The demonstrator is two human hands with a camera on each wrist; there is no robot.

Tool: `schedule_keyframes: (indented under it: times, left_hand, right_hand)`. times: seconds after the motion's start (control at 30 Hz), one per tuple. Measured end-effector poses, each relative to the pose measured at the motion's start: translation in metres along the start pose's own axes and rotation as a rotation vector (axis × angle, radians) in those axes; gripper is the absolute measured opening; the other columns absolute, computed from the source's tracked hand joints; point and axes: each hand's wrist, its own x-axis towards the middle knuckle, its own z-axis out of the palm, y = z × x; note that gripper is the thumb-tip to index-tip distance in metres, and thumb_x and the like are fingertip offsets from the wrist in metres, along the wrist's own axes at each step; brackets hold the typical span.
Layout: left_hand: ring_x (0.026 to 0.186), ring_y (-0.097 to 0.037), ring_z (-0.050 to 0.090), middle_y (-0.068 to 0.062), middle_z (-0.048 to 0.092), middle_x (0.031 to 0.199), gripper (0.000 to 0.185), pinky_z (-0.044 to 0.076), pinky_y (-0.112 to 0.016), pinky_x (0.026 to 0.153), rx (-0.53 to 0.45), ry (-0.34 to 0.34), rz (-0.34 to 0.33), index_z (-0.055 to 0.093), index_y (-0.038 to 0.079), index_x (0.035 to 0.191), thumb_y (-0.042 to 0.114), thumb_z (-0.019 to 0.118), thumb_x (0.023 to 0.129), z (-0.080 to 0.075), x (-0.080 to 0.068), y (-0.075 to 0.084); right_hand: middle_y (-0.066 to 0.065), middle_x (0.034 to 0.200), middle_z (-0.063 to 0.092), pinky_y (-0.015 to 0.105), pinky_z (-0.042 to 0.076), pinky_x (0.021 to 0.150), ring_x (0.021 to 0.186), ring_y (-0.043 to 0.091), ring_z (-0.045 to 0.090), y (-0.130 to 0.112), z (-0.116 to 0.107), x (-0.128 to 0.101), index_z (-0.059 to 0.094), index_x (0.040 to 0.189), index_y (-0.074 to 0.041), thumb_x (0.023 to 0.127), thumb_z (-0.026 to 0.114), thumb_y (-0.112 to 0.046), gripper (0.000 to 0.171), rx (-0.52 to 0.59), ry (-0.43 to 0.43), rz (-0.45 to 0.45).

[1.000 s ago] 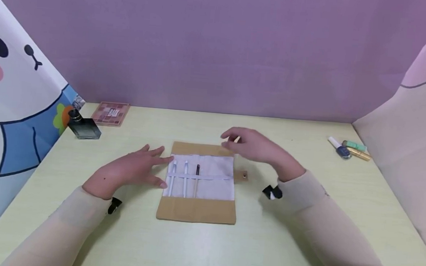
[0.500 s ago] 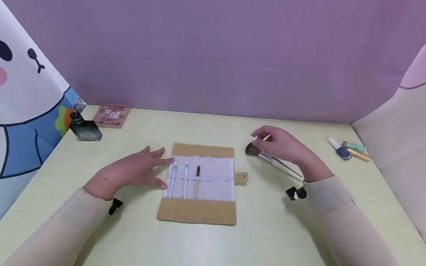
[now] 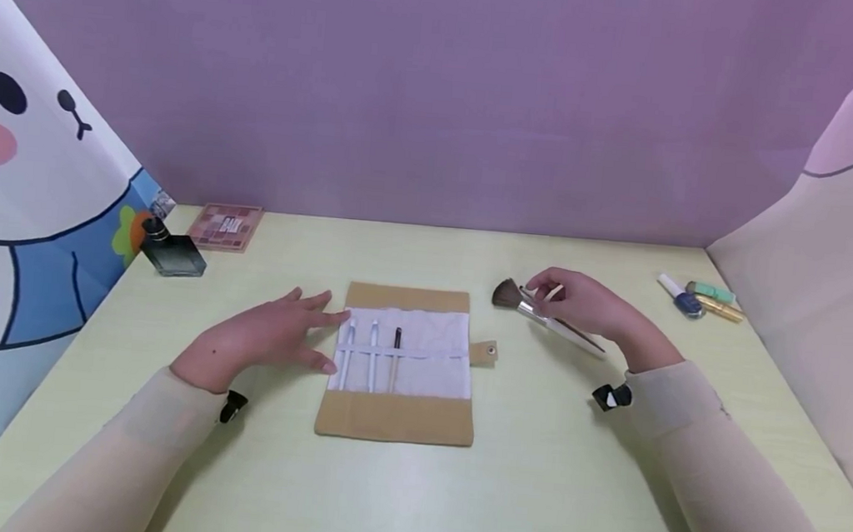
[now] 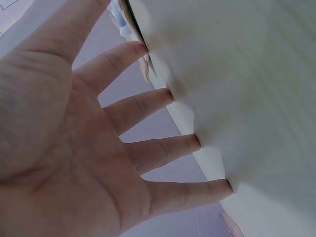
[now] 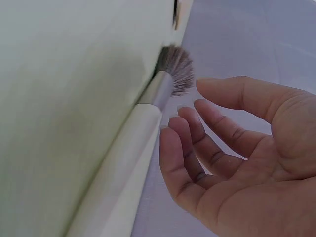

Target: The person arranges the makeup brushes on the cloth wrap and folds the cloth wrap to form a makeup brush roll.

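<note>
A tan fabric brush roll (image 3: 395, 418) lies unfolded on the table, its pale lining holding several slim brushes under an elastic band, among them a dark-tipped brush (image 3: 395, 355). At its left edge my left hand (image 3: 266, 341) rests with spread fingers; in the left wrist view the fingertips (image 4: 190, 142) meet the tabletop. To the right lies a makeup brush (image 3: 560, 328) with fluffy brown bristles and a white handle, a thin dark handle (image 3: 589, 341) alongside. My right hand (image 3: 582, 302) hovers over them, fingers loosely bent, and in the right wrist view nothing shows between thumb and fingers.
A dark glass bottle (image 3: 175, 255) and a pink checked palette (image 3: 225, 227) are at the back left. Several small cosmetic tubes, including a green one (image 3: 710, 292), lie at the back right. The roll's snap tab (image 3: 483, 352) sticks out to the right.
My right hand has moved right from above the roll to over the makeup brush, which its forearm hid before. The left hand has stayed at the roll's edge.
</note>
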Motion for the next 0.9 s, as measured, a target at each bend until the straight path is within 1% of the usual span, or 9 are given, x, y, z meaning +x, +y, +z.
schedule_keyframes:
  times: [0.13,0.33,0.57,0.73,0.9]
  left_hand:
    - [0.158,-0.065,0.018,-0.025,0.027,0.176,0.092,0.037,-0.078,0.118,-0.002,0.0,-0.002,0.046,0.024,0.163,0.055,0.085,0.086,-0.003,0.0,0.0]
    - [0.158,-0.065,0.018,-0.025,0.027,0.176,0.091,0.036,-0.078,0.119,-0.004,-0.002,-0.002,0.046,0.025,0.163,0.056,0.084,0.086,-0.002,0.001,-0.001]
    - [0.157,-0.067,0.018,-0.026,0.027,0.175,0.091,0.037,-0.078,0.118,-0.007,0.001,0.006,0.047,0.024,0.163,0.055,0.085,0.086,0.0,0.002,-0.002]
    - [0.157,-0.067,0.019,-0.026,0.027,0.175,0.09,0.036,-0.078,0.119,-0.004,0.002,0.002,0.047,0.024,0.163,0.054,0.085,0.086,0.0,0.001,-0.001]
    - [0.157,-0.066,0.018,-0.026,0.027,0.175,0.091,0.037,-0.078,0.118,-0.006,-0.001,0.003,0.047,0.025,0.163,0.054,0.085,0.086,0.0,0.001,-0.001]
  right_hand:
    - [0.017,0.122,0.068,0.03,0.051,0.087,0.104,0.025,0.065,0.004,0.003,0.001,0.063,0.138,-0.003,0.102,0.065,-0.009,0.036,0.021,-0.018,-0.005]
    - [0.018,0.121,0.07,0.032,0.052,0.09,0.111,0.028,0.066,0.007,0.01,0.002,0.065,0.134,-0.002,0.1,0.067,-0.006,0.035,-0.004,-0.022,-0.016]
    - [0.017,0.117,0.071,0.035,0.052,0.089,0.108,0.028,0.065,0.006,0.016,0.004,0.066,0.13,-0.003,0.098,0.066,-0.001,0.032,-0.032,-0.013,-0.019]
    - [0.019,0.117,0.07,0.037,0.053,0.09,0.107,0.029,0.065,0.004,0.02,0.006,0.065,0.13,0.0,0.094,0.067,0.002,0.036,-0.045,-0.011,-0.018]
    - [0.017,0.115,0.069,0.036,0.051,0.087,0.102,0.026,0.063,0.006,0.021,0.008,0.065,0.132,-0.001,0.096,0.066,0.002,0.036,-0.076,-0.009,-0.02]
